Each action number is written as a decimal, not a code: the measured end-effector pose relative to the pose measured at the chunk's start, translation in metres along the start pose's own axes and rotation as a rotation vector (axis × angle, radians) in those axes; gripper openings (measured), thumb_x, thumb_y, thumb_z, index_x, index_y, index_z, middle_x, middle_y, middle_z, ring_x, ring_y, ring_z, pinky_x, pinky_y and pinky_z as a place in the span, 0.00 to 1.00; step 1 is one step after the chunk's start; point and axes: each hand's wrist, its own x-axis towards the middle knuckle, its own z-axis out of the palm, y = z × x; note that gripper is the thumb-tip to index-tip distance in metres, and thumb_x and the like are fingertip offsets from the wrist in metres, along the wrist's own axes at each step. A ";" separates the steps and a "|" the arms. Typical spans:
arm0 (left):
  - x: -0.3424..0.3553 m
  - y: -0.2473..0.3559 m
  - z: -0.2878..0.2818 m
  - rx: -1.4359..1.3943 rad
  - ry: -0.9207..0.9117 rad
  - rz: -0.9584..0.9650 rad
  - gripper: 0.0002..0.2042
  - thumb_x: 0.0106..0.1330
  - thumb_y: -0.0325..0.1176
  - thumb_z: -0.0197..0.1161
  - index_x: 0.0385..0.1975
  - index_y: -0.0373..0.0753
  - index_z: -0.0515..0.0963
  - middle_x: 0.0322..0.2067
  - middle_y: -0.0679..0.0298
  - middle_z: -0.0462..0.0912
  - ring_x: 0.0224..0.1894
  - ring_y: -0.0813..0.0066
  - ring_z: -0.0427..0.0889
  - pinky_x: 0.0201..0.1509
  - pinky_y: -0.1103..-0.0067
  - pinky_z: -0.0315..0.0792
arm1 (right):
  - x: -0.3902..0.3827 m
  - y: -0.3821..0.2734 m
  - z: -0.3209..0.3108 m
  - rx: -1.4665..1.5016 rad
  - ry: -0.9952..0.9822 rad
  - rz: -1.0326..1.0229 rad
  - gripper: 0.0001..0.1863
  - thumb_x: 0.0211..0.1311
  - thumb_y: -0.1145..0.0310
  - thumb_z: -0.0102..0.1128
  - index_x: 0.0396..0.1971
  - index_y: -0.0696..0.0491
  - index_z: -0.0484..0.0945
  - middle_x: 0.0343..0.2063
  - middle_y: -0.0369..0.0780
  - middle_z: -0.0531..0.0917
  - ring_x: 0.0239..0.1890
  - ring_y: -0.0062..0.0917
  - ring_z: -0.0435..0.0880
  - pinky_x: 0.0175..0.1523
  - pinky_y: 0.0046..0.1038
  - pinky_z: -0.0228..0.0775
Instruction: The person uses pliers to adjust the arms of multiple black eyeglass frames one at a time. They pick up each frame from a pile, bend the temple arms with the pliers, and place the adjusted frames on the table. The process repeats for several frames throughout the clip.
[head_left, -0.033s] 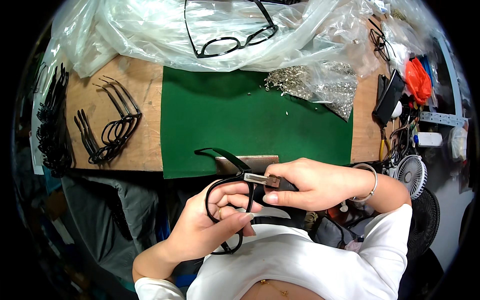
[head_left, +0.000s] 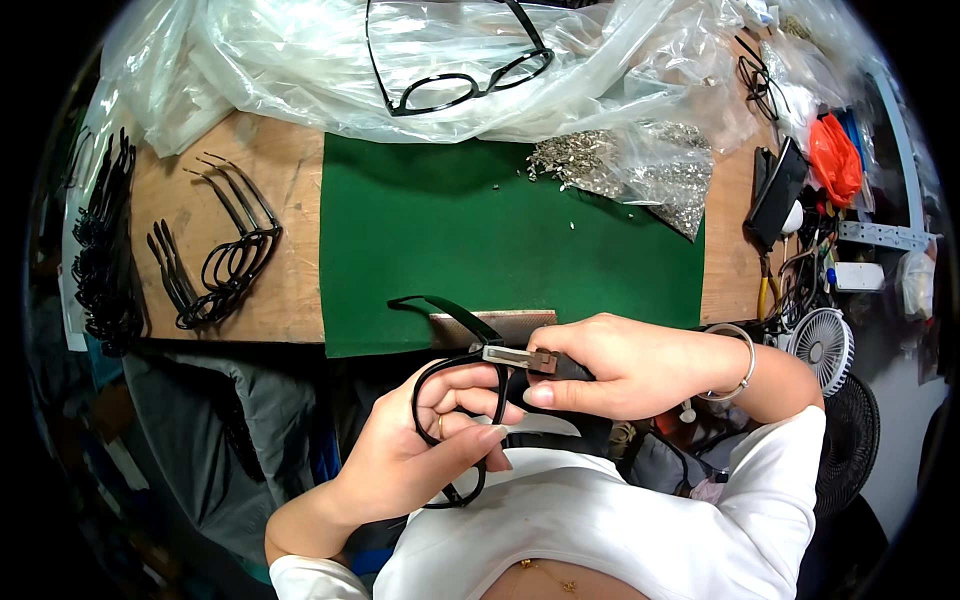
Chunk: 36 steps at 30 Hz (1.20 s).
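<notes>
My left hand (head_left: pixel 400 450) is closed around a black eyeglass frame (head_left: pixel 472 322), its fingers showing through one rim. One temple arm points up and left over the table's near edge. In my right hand (head_left: pixel 635 368) is a pair of pliers (head_left: pixel 512 357); its handles are mostly hidden by my fingers. The metal jaws touch the frame's upper corner by the temple hinge; whether they grip it I cannot tell. Just beyond, a brownish block (head_left: pixel 525 320) sits at the edge of the green mat (head_left: pixel 430 220).
Black frames (head_left: pixel 240 255) and a dense row of them (head_left: pixel 105 250) lie left. Another pair of glasses (head_left: pixel 440 95) rests on clear plastic sheeting (head_left: pixel 270 70). Small metal pieces (head_left: pixel 575 160) spill from a bag. A black phone-like object (head_left: pixel 778 190) and white fan (head_left: pixel 822 350) are right.
</notes>
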 end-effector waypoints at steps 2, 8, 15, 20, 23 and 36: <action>0.000 -0.003 0.001 -0.002 0.017 0.002 0.18 0.58 0.17 0.50 0.49 0.28 0.59 0.38 0.56 0.74 0.32 0.76 0.78 0.36 0.84 0.71 | 0.001 -0.007 -0.004 -0.064 -0.029 0.064 0.17 0.59 0.57 0.49 0.30 0.59 0.69 0.16 0.43 0.73 0.19 0.28 0.71 0.27 0.27 0.64; 0.006 -0.005 0.013 0.016 0.112 0.025 0.19 0.58 0.18 0.51 0.50 0.29 0.58 0.37 0.56 0.74 0.30 0.76 0.78 0.33 0.85 0.70 | 0.002 -0.002 0.007 -0.255 0.248 0.029 0.14 0.52 0.63 0.58 0.24 0.61 0.73 0.18 0.47 0.76 0.21 0.38 0.76 0.27 0.30 0.67; 0.004 0.003 0.006 -0.027 0.047 0.007 0.21 0.57 0.17 0.50 0.51 0.33 0.59 0.37 0.54 0.75 0.28 0.72 0.78 0.33 0.81 0.73 | -0.001 0.000 -0.026 0.041 -0.150 0.053 0.20 0.57 0.55 0.51 0.32 0.60 0.72 0.24 0.43 0.77 0.27 0.24 0.75 0.33 0.26 0.65; 0.006 0.011 0.005 -0.090 0.020 0.023 0.23 0.57 0.17 0.51 0.53 0.33 0.57 0.37 0.53 0.75 0.28 0.72 0.79 0.34 0.81 0.73 | 0.009 0.019 -0.018 -0.080 0.221 0.003 0.18 0.55 0.58 0.54 0.32 0.60 0.70 0.27 0.45 0.76 0.30 0.31 0.75 0.36 0.28 0.66; 0.004 0.014 0.004 -0.112 0.012 0.041 0.23 0.57 0.16 0.51 0.53 0.33 0.56 0.37 0.53 0.75 0.28 0.73 0.78 0.34 0.81 0.74 | 0.029 0.044 -0.001 -0.182 0.517 -0.175 0.13 0.53 0.63 0.55 0.31 0.59 0.70 0.26 0.47 0.74 0.31 0.40 0.74 0.36 0.33 0.66; 0.016 0.050 -0.094 0.598 0.589 0.516 0.17 0.58 0.23 0.52 0.48 0.32 0.65 0.31 0.59 0.76 0.25 0.78 0.77 0.29 0.83 0.71 | 0.036 0.029 0.002 -0.119 0.494 -0.045 0.12 0.52 0.65 0.56 0.29 0.58 0.71 0.22 0.42 0.75 0.27 0.29 0.75 0.34 0.26 0.65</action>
